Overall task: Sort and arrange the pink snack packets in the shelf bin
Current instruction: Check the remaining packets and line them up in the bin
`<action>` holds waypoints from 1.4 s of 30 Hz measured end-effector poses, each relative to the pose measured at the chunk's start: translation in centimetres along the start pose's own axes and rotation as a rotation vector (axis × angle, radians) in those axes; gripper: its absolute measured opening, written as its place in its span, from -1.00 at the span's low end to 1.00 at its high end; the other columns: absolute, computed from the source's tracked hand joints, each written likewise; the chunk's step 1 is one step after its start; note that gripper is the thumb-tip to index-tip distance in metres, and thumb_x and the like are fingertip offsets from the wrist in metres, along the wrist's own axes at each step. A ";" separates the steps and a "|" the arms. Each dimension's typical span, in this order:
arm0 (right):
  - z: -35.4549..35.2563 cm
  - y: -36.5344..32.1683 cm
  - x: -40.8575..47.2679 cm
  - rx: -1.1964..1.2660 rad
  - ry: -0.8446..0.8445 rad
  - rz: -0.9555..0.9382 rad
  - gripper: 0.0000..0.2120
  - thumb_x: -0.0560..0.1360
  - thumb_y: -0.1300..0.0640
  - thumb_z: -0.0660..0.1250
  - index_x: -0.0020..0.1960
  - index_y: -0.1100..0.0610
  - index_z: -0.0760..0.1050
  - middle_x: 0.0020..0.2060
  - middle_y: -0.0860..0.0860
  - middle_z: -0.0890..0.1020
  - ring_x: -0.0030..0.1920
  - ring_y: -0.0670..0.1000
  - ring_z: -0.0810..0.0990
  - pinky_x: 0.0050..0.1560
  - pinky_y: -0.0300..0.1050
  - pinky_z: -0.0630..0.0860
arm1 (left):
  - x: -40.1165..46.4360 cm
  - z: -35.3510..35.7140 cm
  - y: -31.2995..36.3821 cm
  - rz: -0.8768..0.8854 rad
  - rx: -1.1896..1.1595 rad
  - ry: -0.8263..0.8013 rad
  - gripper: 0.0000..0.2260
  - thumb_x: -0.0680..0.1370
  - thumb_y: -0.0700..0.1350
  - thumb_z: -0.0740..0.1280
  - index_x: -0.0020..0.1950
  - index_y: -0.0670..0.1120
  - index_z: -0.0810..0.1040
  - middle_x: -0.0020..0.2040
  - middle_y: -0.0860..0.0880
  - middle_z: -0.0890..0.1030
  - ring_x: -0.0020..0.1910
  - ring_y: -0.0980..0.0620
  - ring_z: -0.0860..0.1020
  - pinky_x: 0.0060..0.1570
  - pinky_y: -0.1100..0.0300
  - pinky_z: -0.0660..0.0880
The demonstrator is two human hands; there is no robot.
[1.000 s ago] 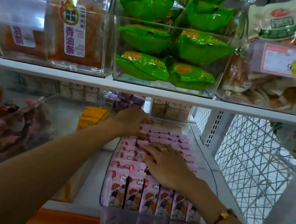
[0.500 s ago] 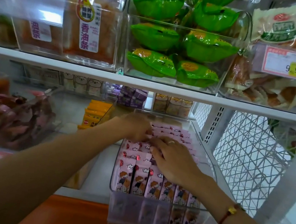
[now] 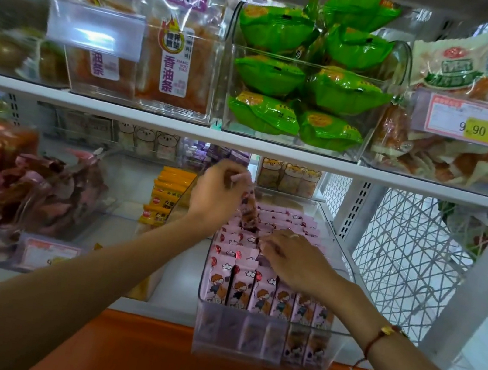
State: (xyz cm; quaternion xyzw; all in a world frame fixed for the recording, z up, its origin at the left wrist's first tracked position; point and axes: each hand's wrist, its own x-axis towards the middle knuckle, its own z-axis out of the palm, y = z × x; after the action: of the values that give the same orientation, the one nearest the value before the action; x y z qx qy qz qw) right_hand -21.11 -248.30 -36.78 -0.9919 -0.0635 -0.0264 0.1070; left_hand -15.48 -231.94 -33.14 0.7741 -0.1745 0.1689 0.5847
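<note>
Packets (image 3: 254,292) stood in upright rows inside the clear bin (image 3: 259,341) on the lower shelf (image 3: 176,279). Above the bin's far end, the left hand (image 3: 219,193) pinched one lifted packet (image 3: 249,211), tilted. The right hand (image 3: 291,259) rested on the rows mid-bin, fingertips (image 3: 265,244) curled down among the packets.

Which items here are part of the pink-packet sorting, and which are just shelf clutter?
In the job: left hand lifting one pink packet; right hand on the rows of pink packets; clear bin.

Bystanders: green packets, yellow packets, price tag.
</note>
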 end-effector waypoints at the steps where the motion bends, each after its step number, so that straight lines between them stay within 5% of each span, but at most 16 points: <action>1: -0.2 -0.1 -0.1 0.036 0.020 0.005 -0.64 0.63 -0.07 0.03 0.23 0.04 0.49 0.27 0.05 0.49 0.20 0.05 0.50 0.22 0.02 0.44 | -1.1 -0.5 0.3 -0.001 -0.084 0.095 -0.92 0.60 -0.14 0.26 -0.01 -0.08 0.54 -0.04 -0.03 0.63 -0.03 0.03 0.59 -0.08 0.21 0.56; 4: -0.9 -1.1 -0.7 0.260 0.189 0.000 -0.69 0.62 0.00 0.12 0.01 0.16 0.57 0.08 0.07 0.62 -0.07 -0.03 0.64 0.01 -0.02 0.57 | -3.9 -2.0 1.2 0.016 -0.261 0.222 -0.92 0.59 -0.10 0.29 0.05 -0.06 0.54 -0.10 0.09 0.62 -0.10 0.20 0.59 -0.15 0.39 0.54; 6: -1.5 -2.3 -1.7 0.372 0.347 -0.060 -0.74 0.57 -0.03 0.21 0.14 0.08 0.54 0.18 -0.06 0.55 0.06 -0.12 0.55 0.13 -0.16 0.44 | -5.4 -3.0 2.1 0.033 -0.318 0.222 -0.94 0.58 -0.10 0.31 0.02 -0.02 0.56 -0.12 0.09 0.63 -0.14 0.22 0.61 -0.18 0.36 0.55; 8: -1.9 -3.7 -3.1 0.545 0.316 -0.148 -0.54 0.48 -0.21 0.24 0.32 -0.06 0.39 0.24 -0.17 0.47 0.16 -0.21 0.43 0.15 -0.25 0.33 | -6.8 -3.6 2.7 0.064 -0.338 0.178 -0.94 0.57 -0.10 0.32 0.01 -0.02 0.57 -0.13 0.08 0.64 -0.14 0.22 0.62 -0.20 0.38 0.53; 11: -1.4 -5.6 -5.0 0.642 0.264 -0.219 -0.49 0.46 -0.28 0.24 0.36 -0.16 0.32 0.06 -0.43 0.39 0.03 -0.47 0.39 -0.03 -0.46 0.31 | -8.8 -3.7 2.7 0.057 -0.351 0.095 -0.91 0.55 -0.05 0.33 0.02 0.01 0.59 -0.10 0.09 0.66 -0.07 0.18 0.63 -0.12 0.36 0.54; 14: -0.6 -5.8 -5.8 0.663 0.348 -0.206 -0.65 0.48 -0.09 0.34 0.25 -0.11 0.43 0.01 -0.32 0.51 0.02 -0.33 0.50 -0.09 -0.47 0.45 | -10.0 -3.7 2.2 0.022 -0.355 0.013 -0.86 0.53 0.01 0.32 0.07 0.10 0.58 -0.02 0.19 0.65 0.02 0.24 0.60 -0.06 0.41 0.53; 17: -0.1 -5.4 -6.3 0.999 0.360 -0.050 -0.71 0.35 -0.11 0.39 0.06 -0.17 0.47 -0.04 -0.19 0.61 -0.01 -0.25 0.59 -0.16 -0.47 0.49 | -10.8 -3.8 1.4 0.020 -0.261 -0.051 -0.78 0.59 -0.05 0.25 0.21 0.07 0.52 0.12 0.17 0.60 0.15 0.25 0.54 0.04 0.30 0.53; 21: 0.2 -4.8 -6.3 1.299 0.302 0.128 -0.38 0.26 -0.15 0.41 0.27 0.08 0.49 0.09 0.01 0.64 0.12 0.00 0.61 0.24 0.02 0.49 | -11.9 -3.4 1.2 0.039 -0.143 -0.144 -0.78 0.59 -0.05 0.28 0.22 0.16 0.48 0.09 0.26 0.55 0.07 0.35 0.51 -0.10 0.47 0.48; 23: 0.0 -5.0 -6.5 1.321 0.281 0.132 -0.40 0.30 -0.13 0.41 0.28 0.09 0.49 0.09 0.01 0.65 0.11 -0.01 0.62 0.25 0.08 0.48 | -12.3 -3.1 1.4 0.074 -0.090 -0.193 -0.75 0.54 0.01 0.35 0.20 0.20 0.48 0.09 0.29 0.55 0.07 0.33 0.52 -0.08 0.41 0.51; 28: 0.0 -5.1 -6.9 1.351 0.317 0.128 -0.44 0.31 -0.08 0.43 0.24 0.13 0.51 0.01 0.03 0.68 0.04 0.02 0.66 0.15 0.00 0.55 | -12.3 -2.9 1.8 0.171 0.056 -0.162 -0.64 0.42 0.04 0.48 0.13 0.29 0.44 0.08 0.33 0.54 0.04 0.32 0.53 -0.04 0.26 0.54; 36: -1.3 -4.5 -7.3 1.452 0.272 0.037 -0.67 0.49 0.09 0.27 0.23 0.10 0.51 0.03 -0.02 0.64 0.13 -0.02 0.58 0.22 -0.02 0.47 | -11.8 -2.8 1.6 0.211 0.165 -0.223 -0.60 0.55 0.02 0.33 0.39 0.17 0.41 0.18 0.22 0.59 0.13 0.30 0.52 0.12 0.23 0.53; 42: -0.9 -4.7 -7.6 1.390 0.503 0.104 -0.51 0.27 0.03 0.46 0.15 0.16 0.49 0.01 0.05 0.66 0.01 -0.02 0.66 -0.01 -0.16 0.60 | -11.9 -2.5 1.4 0.321 0.268 -0.191 -0.51 0.46 -0.02 0.44 0.36 0.16 0.40 0.24 0.23 0.49 0.17 0.27 0.45 0.09 0.36 0.44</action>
State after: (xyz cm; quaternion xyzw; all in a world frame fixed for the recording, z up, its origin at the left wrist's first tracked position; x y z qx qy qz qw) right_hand -29.25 -244.81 -35.43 -0.6610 0.0078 -0.2015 0.7228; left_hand -26.77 -229.04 -36.90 0.8197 -0.3258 0.2076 0.4229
